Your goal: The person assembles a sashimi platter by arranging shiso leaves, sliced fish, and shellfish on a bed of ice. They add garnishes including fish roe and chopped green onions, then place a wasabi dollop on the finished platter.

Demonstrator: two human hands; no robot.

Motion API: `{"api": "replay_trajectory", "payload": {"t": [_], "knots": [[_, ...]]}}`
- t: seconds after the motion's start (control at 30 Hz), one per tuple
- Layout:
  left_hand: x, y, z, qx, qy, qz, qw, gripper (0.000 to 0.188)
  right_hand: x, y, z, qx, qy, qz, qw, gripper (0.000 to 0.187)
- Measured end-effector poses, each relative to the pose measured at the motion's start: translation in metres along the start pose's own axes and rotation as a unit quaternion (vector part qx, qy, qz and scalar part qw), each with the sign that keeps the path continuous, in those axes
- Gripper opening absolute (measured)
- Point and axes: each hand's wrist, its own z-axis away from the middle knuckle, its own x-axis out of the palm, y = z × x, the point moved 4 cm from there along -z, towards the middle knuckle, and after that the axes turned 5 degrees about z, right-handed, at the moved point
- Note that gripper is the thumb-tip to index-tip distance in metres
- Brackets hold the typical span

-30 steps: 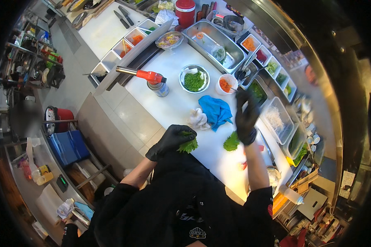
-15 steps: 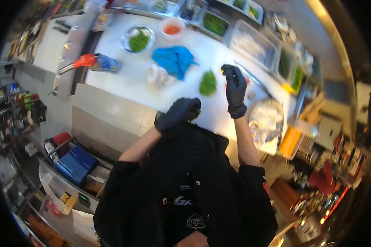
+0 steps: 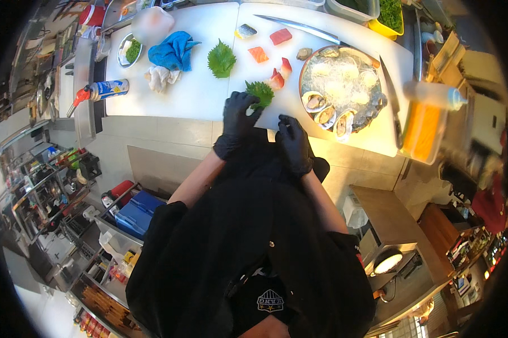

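My left hand [image 3: 238, 115], in a black glove, pinches a serrated green shiso leaf [image 3: 260, 94] over the near edge of the white cutting board [image 3: 200, 104]. My right hand [image 3: 293, 141], also gloved in black, is beside it with fingers curled; whatever they may hold is hidden. A second shiso leaf [image 3: 221, 59] lies flat farther up the board. Right of it are a silver-skinned fish slice [image 3: 245, 31], an orange fish slice [image 3: 258, 54], a dark red fish piece [image 3: 281, 36] and red-and-white shellfish pieces [image 3: 276, 79].
At right stands a round platter [image 3: 304, 76] with oysters and pale shreds, between a long knife [image 3: 304, 30] and a dark knife [image 3: 390, 101]. A blue cloth [image 3: 173, 50], white cloth [image 3: 162, 78], bowl of chopped greens [image 3: 122, 52] and blowtorch [image 3: 107, 90] are at left.
My right hand has come back from over the board to beside the left. My left hand now extends the leaf over the board. The view has swung toward the platter.
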Motion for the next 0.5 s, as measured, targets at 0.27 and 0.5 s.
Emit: {"api": "replay_trajectory", "payload": {"t": [0.27,0.5], "knots": [[0.03,-0.007,-0.015,0.002,-0.018,-0.081,0.997,0.029,0.008,-0.01,-0.034,-0.011,-0.005,0.028,1.0,0.032],[0.016,-0.014,-0.018,0.02,-0.098,0.048,0.994,0.019,0.02,-0.005,-0.036,0.017,0.007,0.052,0.998,0.034]]}}
